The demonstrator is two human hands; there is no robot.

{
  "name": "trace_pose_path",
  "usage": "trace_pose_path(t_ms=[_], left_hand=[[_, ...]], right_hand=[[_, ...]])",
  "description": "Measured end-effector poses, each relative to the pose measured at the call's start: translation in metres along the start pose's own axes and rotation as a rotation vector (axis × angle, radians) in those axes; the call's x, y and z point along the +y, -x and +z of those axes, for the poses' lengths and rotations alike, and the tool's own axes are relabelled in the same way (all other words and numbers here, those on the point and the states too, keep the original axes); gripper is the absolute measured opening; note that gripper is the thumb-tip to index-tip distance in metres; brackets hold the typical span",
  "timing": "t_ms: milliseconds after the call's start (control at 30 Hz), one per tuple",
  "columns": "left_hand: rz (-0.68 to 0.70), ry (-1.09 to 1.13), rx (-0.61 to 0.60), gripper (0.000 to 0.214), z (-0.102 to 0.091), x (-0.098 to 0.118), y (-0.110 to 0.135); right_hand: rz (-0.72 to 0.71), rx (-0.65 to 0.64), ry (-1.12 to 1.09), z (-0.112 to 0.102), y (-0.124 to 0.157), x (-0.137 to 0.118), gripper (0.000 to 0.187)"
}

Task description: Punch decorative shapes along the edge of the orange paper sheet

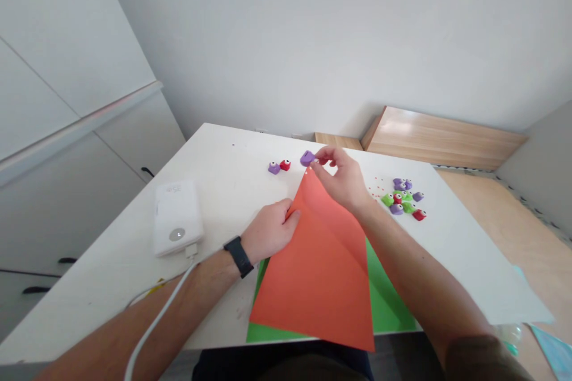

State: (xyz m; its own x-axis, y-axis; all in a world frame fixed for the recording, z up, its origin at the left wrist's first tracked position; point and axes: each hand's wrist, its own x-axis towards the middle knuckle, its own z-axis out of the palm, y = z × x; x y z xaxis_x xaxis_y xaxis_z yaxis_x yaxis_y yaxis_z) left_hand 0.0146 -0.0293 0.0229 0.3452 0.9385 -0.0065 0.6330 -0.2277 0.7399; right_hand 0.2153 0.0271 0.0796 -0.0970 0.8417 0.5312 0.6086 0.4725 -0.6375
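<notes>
An orange sheet of paper (322, 274) is tilted up off the table, its far corner narrowed to a point with tiny pale dots that look like holes. My left hand (272, 229) pinches the sheet's left edge between thumb and fingers. At the pointed corner, my right hand (339, 175) has its thumb and fingers closed on a small purple hole punch (307, 158); the fingers partly hide it. Beneath the orange sheet lies a green sheet (388, 303) on the white table (223, 178).
Left of the paper sits a white power bank (177, 217) with a cable (163, 315) running over my left forearm. A purple (274, 168) and a red (285, 165) eyed piece stand beyond. Several more eyed pieces (404, 196) cluster right, beside orange paper bits (378, 190).
</notes>
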Motion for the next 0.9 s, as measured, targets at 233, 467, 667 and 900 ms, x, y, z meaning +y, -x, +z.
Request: trace_pose_path(t_ms=[233, 467, 667, 900], left_hand=[[0.012, 0.025, 0.026, 0.031, 0.0, -0.003, 0.0], [0.002, 0.027, 0.026, 0.035, -0.002, -0.002, 0.003], [-0.03, 0.043, 0.033, 0.037, -0.007, -0.002, 0.003], [-0.057, 0.02, 0.038, 0.038, -0.01, 0.001, 0.004]], right_hand=[[0.358, -0.154, -0.387, -0.062, 0.045, 0.036, 0.044], [0.574, -0.146, -0.628, -0.071, 0.083, 0.069, 0.034], [0.687, -0.083, -0.886, -0.074, 0.087, 0.067, 0.026], [0.816, -0.075, -1.115, -0.075, 0.083, 0.059, 0.042]])
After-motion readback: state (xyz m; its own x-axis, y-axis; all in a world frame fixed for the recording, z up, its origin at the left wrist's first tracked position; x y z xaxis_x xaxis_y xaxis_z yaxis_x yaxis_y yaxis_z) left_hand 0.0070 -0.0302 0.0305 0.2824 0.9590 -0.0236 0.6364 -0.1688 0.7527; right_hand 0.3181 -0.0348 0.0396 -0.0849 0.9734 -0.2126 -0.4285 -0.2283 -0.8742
